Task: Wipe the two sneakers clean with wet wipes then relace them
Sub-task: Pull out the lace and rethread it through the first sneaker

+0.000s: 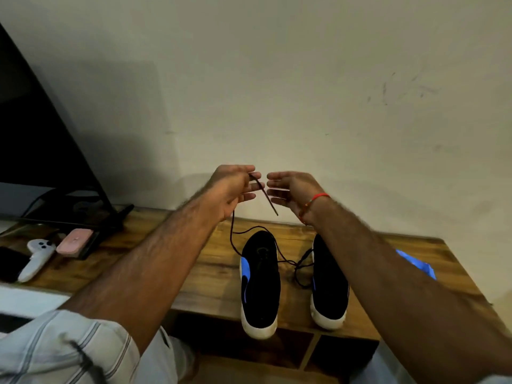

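Two black sneakers with white soles stand side by side on the wooden table [210, 273], heels toward me: the left sneaker [260, 284] with a blue side mark, the right sneaker [329, 284] partly behind my right forearm. A dark shoelace [267, 195] runs from the left sneaker up to my raised left hand [235, 189], which pinches it near its tip; the free end hangs down between my hands. My right hand [291, 192] is raised beside it, fingers straight and relaxed, not touching the lace. More lace lies looped between the sneakers.
A blue wet wipes pack [418, 263] lies at the table's right side. At the left stand a dark monitor [36, 151], a white controller [37, 257], a pink case [74, 241] and a black phone [9, 263]. The wall is close behind.
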`<control>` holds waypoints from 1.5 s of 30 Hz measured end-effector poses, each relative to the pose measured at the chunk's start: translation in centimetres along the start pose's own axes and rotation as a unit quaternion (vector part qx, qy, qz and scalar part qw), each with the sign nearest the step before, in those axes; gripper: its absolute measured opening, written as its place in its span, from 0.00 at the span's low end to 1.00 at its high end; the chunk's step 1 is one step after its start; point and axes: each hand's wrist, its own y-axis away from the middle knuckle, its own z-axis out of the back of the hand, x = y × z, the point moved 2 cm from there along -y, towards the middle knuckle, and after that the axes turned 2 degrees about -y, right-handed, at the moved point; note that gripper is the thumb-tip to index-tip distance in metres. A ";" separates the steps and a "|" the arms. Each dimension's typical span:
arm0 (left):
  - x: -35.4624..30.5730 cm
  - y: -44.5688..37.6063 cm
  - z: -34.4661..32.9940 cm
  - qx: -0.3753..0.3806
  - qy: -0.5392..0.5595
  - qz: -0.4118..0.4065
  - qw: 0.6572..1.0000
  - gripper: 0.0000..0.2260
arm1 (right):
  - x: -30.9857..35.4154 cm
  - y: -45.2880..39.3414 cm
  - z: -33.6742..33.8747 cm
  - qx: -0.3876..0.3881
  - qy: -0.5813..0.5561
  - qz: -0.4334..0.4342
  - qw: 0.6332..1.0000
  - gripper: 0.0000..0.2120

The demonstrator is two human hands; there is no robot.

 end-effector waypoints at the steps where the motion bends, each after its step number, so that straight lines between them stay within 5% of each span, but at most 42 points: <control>1: 1.1 -0.3 0.4 -0.016 -0.011 -0.010 1.000 0.14 | -1.0 -0.5 0.5 -0.021 0.052 -0.002 0.998 0.12; 8: 8.9 -2.4 2.8 -0.050 0.003 0.006 0.999 0.08 | -10.5 -5.7 4.0 -0.052 0.422 -0.048 0.904 0.10; 11: 10.9 -3.0 3.2 -0.061 -0.050 -0.001 0.997 0.07 | -14.2 -6.3 4.9 -0.045 0.459 -0.091 0.883 0.16; 19: 14.3 -4.6 3.7 -0.133 -0.101 -0.047 0.985 0.08 | -17.3 -11.7 2.1 -0.018 0.548 0.032 0.836 0.26; 23: 15.2 -5.7 4.0 -0.124 -0.060 -0.042 0.990 0.07 | -17.9 -14.3 1.3 0.011 0.591 -0.018 0.806 0.21; 30: 13.8 -6.3 2.4 -0.075 -0.047 -0.031 0.996 0.06 | -16.6 -14.6 1.6 -0.081 0.419 0.018 0.904 0.08; 34: 10.8 -5.8 1.3 -0.061 -0.058 -0.058 0.995 0.08 | -12.5 -12.5 0.7 -0.085 0.124 -0.017 0.989 0.07; 38: 6.3 -5.2 0.4 -0.077 -0.080 -0.118 0.987 0.09 | -7.0 -9.5 0.2 -0.016 -0.056 -0.003 0.998 0.08; 45: -0.5 -3.4 -0.6 -0.112 -0.093 -0.175 0.974 0.09 | 1.0 -4.3 -0.3 0.028 -0.151 0.059 0.986 0.13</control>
